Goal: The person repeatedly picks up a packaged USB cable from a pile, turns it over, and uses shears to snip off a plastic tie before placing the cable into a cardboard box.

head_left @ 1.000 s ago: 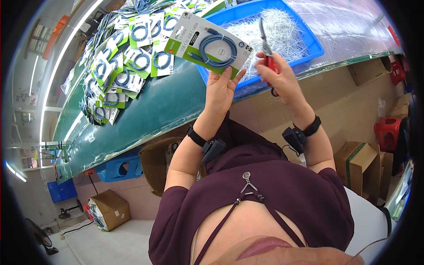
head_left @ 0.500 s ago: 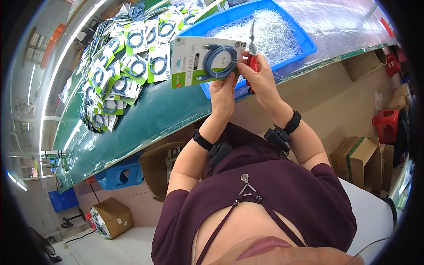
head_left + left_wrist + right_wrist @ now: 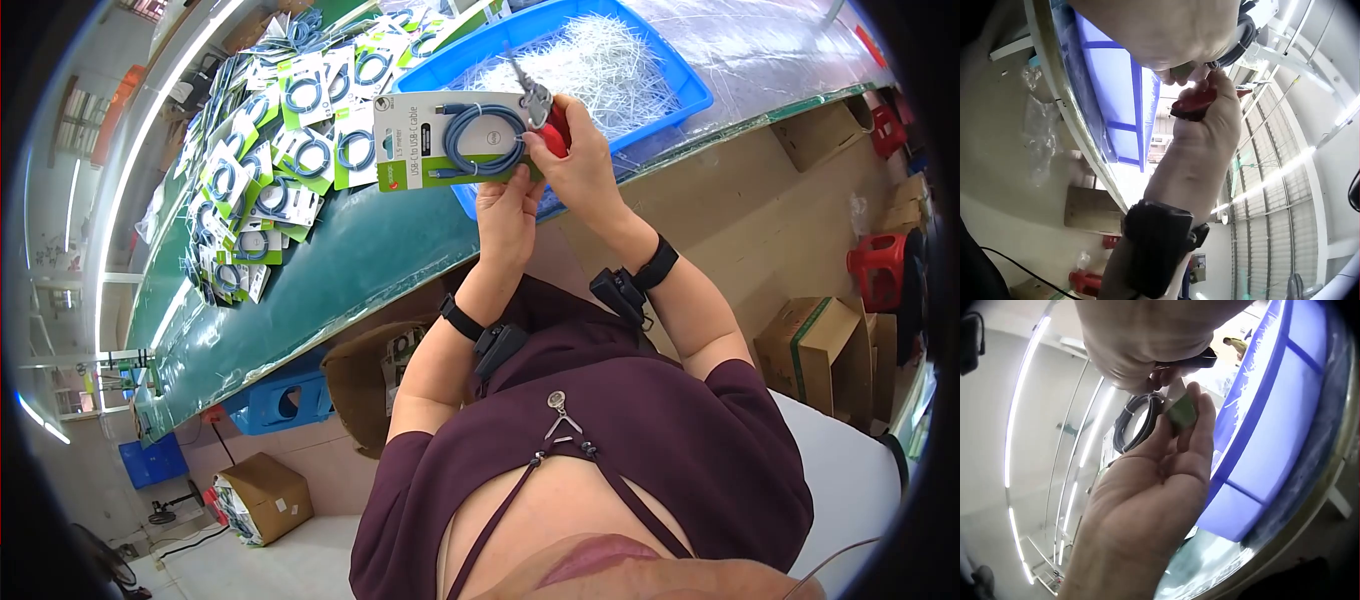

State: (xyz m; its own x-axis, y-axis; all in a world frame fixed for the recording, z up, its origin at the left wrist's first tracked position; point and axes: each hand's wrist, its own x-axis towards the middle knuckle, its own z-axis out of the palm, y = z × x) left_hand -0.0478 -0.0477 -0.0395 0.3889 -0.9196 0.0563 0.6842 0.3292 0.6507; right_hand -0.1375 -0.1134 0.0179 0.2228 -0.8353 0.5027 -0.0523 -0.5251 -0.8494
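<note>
Blue cable coiled on a green-and-white card [image 3: 450, 140]: the card's right end is covered by the cutters [image 3: 537, 100], so blade contact cannot be made out. The long axis lies left–right, printed face toward the head camera. The left hand [image 3: 508, 215] pinches the lower edge. The right hand [image 3: 582, 165] wraps the red handles, tips pointing up-left. All are held above the desk [image 3: 330, 260] edge, before the blue tray [image 3: 690, 95].

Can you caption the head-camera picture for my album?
Left hand holds a carded USB cable while right hand holds red-handled cutters at its end, above a blue tray.
</note>
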